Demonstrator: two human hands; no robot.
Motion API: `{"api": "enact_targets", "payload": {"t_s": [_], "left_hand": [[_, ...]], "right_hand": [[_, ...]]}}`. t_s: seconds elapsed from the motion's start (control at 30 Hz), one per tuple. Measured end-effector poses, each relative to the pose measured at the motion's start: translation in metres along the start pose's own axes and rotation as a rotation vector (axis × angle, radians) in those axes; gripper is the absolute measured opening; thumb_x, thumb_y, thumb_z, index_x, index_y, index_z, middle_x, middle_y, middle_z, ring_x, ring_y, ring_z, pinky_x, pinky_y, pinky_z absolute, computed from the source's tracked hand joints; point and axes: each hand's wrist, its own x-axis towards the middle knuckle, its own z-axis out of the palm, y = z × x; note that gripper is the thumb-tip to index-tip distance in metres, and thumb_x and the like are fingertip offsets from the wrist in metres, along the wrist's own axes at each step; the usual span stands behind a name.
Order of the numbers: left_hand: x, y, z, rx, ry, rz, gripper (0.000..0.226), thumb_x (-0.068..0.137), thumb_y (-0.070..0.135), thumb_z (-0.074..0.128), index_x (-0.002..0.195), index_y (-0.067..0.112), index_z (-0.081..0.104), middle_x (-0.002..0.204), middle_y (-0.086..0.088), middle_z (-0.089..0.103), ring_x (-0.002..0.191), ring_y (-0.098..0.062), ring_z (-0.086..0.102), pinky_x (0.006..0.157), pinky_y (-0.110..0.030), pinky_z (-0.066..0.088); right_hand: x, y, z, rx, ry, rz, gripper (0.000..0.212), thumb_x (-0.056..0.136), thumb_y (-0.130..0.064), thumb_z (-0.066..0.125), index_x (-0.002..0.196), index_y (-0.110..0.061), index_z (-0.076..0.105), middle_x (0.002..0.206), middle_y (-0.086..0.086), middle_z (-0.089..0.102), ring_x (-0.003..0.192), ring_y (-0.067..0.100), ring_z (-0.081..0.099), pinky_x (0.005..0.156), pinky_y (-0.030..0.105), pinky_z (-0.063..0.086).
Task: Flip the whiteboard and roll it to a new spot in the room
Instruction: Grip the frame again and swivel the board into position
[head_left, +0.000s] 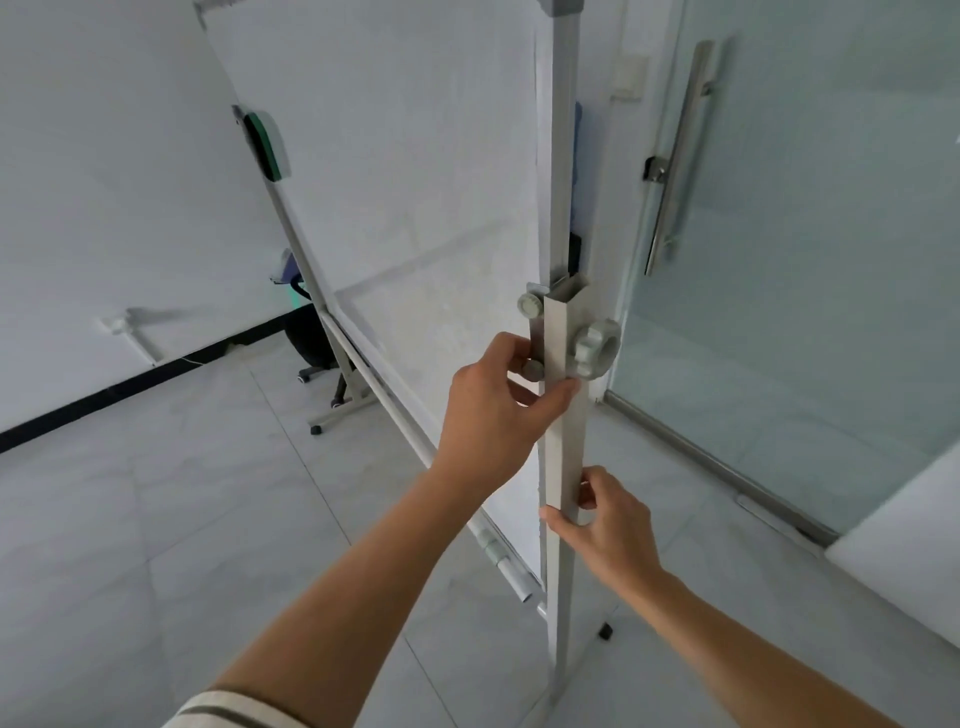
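Note:
The whiteboard (395, 171) stands on a grey wheeled frame, seen almost edge-on, its white face to the left of the near upright post (563, 457). On that post sit a large grey knob (597, 349) and two smaller knobs. My left hand (498, 410) wraps the post at the bracket, fingers on the lower small knob (533, 370). My right hand (608, 525) grips the post lower down. A green-backed eraser (267, 145) clings to the far edge of the board. The pen tray rail (415, 431) runs along the board's lower edge.
A glass door (810, 260) with a long steel handle (678, 156) stands close on the right. A dark office chair (311, 343) sits behind the far leg of the stand. Casters (605, 631) rest on the pale tiled floor. A white wall runs along the left.

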Motion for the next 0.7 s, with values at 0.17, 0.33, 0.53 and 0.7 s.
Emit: {"api": "enact_targets", "payload": {"t_s": [0.17, 0.33, 0.53, 0.7], "left_hand": [[0.006, 0.006, 0.007, 0.04, -0.071, -0.008, 0.038, 0.076, 0.039, 0.074, 0.102, 0.016, 0.059, 0.087, 0.008, 0.066, 0.067, -0.011, 0.067, 0.07, -0.033, 0.057], [-0.001, -0.038, -0.065, 0.057, -0.486, 0.276, 0.038, 0.086, 0.035, 0.065, 0.116, 0.014, 0.057, 0.1, -0.004, 0.069, 0.084, -0.022, 0.067, 0.08, -0.037, 0.056], [0.022, -0.024, -0.057, 0.054, -0.482, 0.243, 0.041, 0.087, 0.037, 0.062, 0.122, 0.016, 0.054, 0.104, -0.004, 0.068, 0.086, -0.019, 0.064, 0.078, -0.032, 0.054], [0.015, -0.077, -0.102, 0.067, -0.521, 0.156, 0.034, 0.085, 0.038, 0.064, 0.113, 0.018, 0.061, 0.093, 0.001, 0.069, 0.08, -0.015, 0.066, 0.074, -0.031, 0.055]], "right_hand": [[-0.005, -0.001, -0.005, -0.058, 0.003, 0.039, 0.037, 0.081, -0.047, 0.066, 0.101, -0.017, 0.058, 0.094, -0.002, 0.066, 0.087, 0.016, 0.064, 0.072, 0.025, 0.048], [-0.057, -0.072, 0.045, -0.092, 0.174, 0.309, 0.038, 0.087, -0.041, 0.062, 0.115, -0.016, 0.056, 0.107, 0.003, 0.067, 0.098, 0.021, 0.066, 0.079, 0.031, 0.05], [-0.031, -0.079, 0.03, -0.023, 0.067, 0.449, 0.052, 0.088, -0.035, 0.061, 0.132, -0.015, 0.042, 0.125, 0.004, 0.062, 0.102, 0.024, 0.066, 0.081, 0.028, 0.044], [-0.075, -0.093, 0.07, -0.116, 0.023, 0.621, 0.046, 0.087, -0.039, 0.058, 0.126, -0.017, 0.05, 0.119, 0.003, 0.067, 0.107, 0.025, 0.064, 0.091, 0.035, 0.048]]}}
